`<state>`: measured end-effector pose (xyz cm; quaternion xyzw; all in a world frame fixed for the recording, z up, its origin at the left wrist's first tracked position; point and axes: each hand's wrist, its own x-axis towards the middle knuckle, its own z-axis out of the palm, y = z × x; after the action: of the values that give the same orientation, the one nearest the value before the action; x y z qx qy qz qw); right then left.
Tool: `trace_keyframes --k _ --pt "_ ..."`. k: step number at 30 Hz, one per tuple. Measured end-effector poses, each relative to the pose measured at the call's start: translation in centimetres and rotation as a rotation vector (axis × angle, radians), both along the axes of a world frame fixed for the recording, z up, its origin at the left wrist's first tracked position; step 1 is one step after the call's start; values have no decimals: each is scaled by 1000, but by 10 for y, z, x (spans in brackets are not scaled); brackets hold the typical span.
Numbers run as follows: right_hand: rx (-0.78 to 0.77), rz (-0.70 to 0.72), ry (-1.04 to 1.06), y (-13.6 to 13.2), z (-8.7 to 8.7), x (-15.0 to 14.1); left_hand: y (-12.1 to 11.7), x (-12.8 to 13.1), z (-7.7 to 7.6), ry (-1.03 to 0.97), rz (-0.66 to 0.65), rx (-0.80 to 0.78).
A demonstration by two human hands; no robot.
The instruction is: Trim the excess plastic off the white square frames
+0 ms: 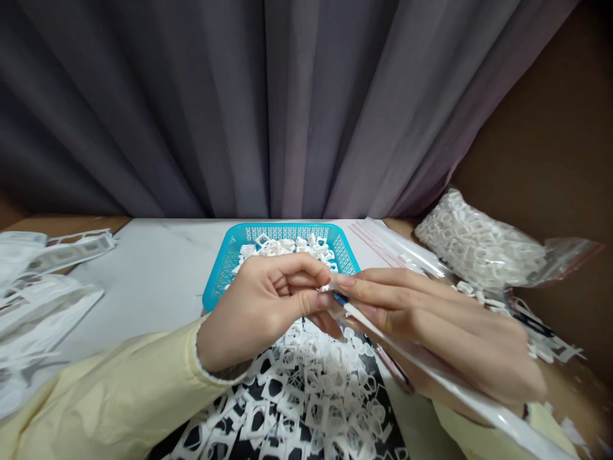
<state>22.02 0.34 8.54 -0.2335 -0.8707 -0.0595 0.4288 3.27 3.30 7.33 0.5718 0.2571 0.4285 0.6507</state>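
Observation:
My left hand [265, 306] is curled in a pinch on a small white plastic piece [325, 288], held just above a heap of white square plastic frames [311, 396] on a dark sheet. My right hand [431, 326] meets it fingertip to fingertip. Its fingers are pressed together around a thin tool with a blue tip [341, 298] and a clear plastic bag [460, 390] that trails toward the lower right. Behind the hands stands a turquoise basket [221, 271] holding several white pieces.
A filled clear bag of white pieces [479, 246] lies at the right by a brown wall. Empty zip bags [387, 246] lie beside the basket. Clear and white packaging [43, 287] is stacked at the left. A grey curtain [268, 108] hangs behind the white table [153, 281].

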Motion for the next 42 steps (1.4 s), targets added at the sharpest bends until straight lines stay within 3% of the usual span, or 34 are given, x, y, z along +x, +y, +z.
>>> trace_keyframes --k 4,8,10,12,16,21,31,35,42 --pt "-26 2 9 1 -6 -1 0 1 2 -24 -3 -17" --pt "-20 9 -31 1 7 1 1 1 2 -34 -6 -14" --pt "-103 18 -171 0 15 2 0 1 3 -23 0 -13" --pt "-128 24 -185 -1 16 2 -1 1 3 -12 3 -13" --pt "-63 12 8 0 3 0 -1 0 4 1 4 -18" --pt "-122 -8 10 0 -7 -2 1 0 2 6 15 -15" --pt "-206 54 -112 -2 17 3 -2 0 4 75 36 -45" --pt "-236 16 -177 -4 19 2 -2 1 6 123 60 -72" --pt "-101 -6 -73 -4 6 1 -3 2 9 151 73 -86"
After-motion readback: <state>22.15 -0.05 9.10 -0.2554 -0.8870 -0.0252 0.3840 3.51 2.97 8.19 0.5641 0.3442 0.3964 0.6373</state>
